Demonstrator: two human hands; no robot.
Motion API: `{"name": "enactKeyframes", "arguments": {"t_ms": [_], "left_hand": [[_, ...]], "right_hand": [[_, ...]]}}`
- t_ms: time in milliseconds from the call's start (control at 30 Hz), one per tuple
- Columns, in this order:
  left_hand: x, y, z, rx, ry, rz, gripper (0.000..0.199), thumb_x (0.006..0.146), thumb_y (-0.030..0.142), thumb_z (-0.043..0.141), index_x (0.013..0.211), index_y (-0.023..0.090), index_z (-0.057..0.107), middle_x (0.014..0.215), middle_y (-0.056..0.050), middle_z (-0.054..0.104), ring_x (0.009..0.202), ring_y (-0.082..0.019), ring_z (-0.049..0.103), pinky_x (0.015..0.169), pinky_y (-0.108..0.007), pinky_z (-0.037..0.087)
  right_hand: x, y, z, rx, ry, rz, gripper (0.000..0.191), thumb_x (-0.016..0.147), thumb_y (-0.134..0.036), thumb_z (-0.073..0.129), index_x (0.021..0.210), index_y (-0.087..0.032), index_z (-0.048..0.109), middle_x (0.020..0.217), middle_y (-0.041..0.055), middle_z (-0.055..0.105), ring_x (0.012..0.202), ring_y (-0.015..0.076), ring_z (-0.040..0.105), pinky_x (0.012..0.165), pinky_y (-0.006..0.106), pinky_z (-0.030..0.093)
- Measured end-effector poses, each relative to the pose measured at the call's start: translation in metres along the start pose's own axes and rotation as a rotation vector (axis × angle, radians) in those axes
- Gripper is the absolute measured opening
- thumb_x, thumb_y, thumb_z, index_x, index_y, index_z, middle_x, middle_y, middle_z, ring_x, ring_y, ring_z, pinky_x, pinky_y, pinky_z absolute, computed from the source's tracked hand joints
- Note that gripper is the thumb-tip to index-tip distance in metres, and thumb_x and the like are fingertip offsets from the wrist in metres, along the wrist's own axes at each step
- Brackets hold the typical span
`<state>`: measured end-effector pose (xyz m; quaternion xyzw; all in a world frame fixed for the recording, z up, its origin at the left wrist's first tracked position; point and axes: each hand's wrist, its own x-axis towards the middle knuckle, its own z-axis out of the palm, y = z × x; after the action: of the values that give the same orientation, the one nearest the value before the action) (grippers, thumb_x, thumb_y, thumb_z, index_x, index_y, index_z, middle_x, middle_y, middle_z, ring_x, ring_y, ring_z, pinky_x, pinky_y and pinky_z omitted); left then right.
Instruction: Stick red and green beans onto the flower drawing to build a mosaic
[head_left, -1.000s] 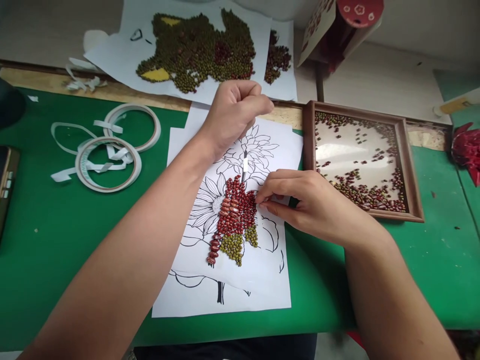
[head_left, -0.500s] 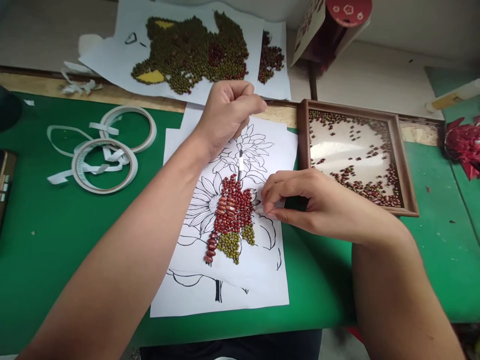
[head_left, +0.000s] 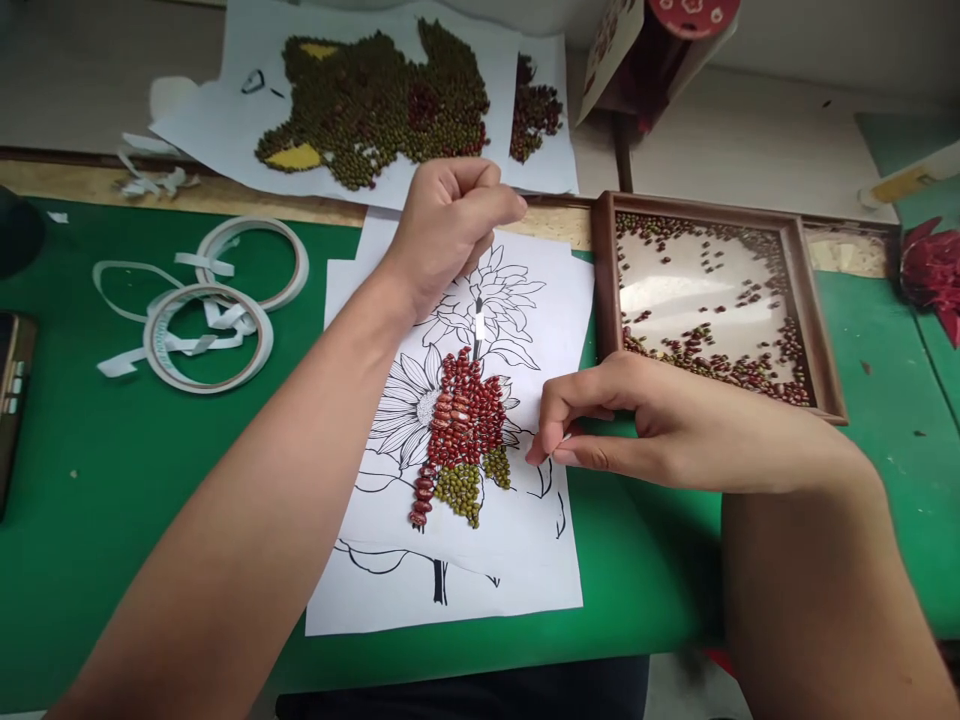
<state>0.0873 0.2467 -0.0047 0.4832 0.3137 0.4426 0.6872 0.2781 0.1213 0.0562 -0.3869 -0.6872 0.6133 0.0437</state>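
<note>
My left hand [head_left: 454, 225] is curled into a fist at the top of the drawing sheet [head_left: 517, 570]; whatever its fingers may hold is hidden. On the sheet are flowers in black line. Red beans [head_left: 469, 410] fill part of one flower, and green beans [head_left: 459, 490] form leaf shapes beneath. A short column of larger reddish-brown beans [head_left: 422, 497] runs down the stem. My right hand [head_left: 570, 425] is closed in a pinch over the sheet's right edge, just right of the beans. A tiny whitish piece [head_left: 565, 440] shows between its thumb and fingers.
Right of the sheet lies a wooden frame [head_left: 606, 270] with loose beans inside. Two rolls of white tape [head_left: 266, 350] with peeled strips lie on the green table [head_left: 150, 500] at left. Behind are a bean picture [head_left: 375, 100] and a red-topped box [head_left: 694, 15].
My right hand has moved a little down and right, away from the red beans, still pinched. My left fist stays at the top of the sheet. The view has shifted slightly.
</note>
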Motion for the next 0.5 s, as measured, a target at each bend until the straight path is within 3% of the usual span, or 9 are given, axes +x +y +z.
{"name": "enactKeyframes", "arguments": {"t_ms": [233, 400, 500], "left_hand": [[-0.0032, 0.0053, 0.0018, 0.079, 0.004, -0.021, 0.051, 0.083, 0.011, 0.071, 0.058, 0.022, 0.028, 0.054, 0.009, 0.020, 0.043, -0.001, 0.017, 0.055, -0.024, 0.009], [-0.0045, 0.0054, 0.0023, 0.061, -0.004, -0.006, 0.051, 0.080, 0.013, 0.073, 0.057, 0.023, 0.029, 0.055, 0.008, 0.018, 0.043, -0.003, 0.016, 0.050, -0.027, 0.006], [-0.0041, 0.0071, 0.0016, 0.076, 0.007, -0.068, 0.050, 0.084, 0.013, 0.071, 0.060, 0.022, 0.029, 0.056, 0.008, 0.018, 0.045, -0.002, 0.017, 0.053, -0.024, 0.009]], "right_hand": [[0.0003, -0.0002, 0.0018, 0.148, -0.077, 0.038, 0.010, 0.099, -0.027, 0.067, 0.093, -0.018, 0.068, 0.090, 0.0043, 0.077, 0.085, 0.0171, 0.073, 0.074, 0.026, 0.054], [-0.0003, -0.0018, 0.0036, 0.251, -0.151, 0.050, 0.015, 0.100, -0.032, 0.069, 0.098, -0.018, 0.066, 0.086, 0.0039, 0.076, 0.079, 0.0155, 0.072, 0.071, 0.025, 0.053], [-0.0015, -0.0030, 0.0041, 0.278, -0.177, 0.052, 0.017, 0.100, -0.034, 0.069, 0.099, -0.017, 0.065, 0.078, 0.0022, 0.073, 0.072, 0.0135, 0.069, 0.066, 0.024, 0.050]]}}
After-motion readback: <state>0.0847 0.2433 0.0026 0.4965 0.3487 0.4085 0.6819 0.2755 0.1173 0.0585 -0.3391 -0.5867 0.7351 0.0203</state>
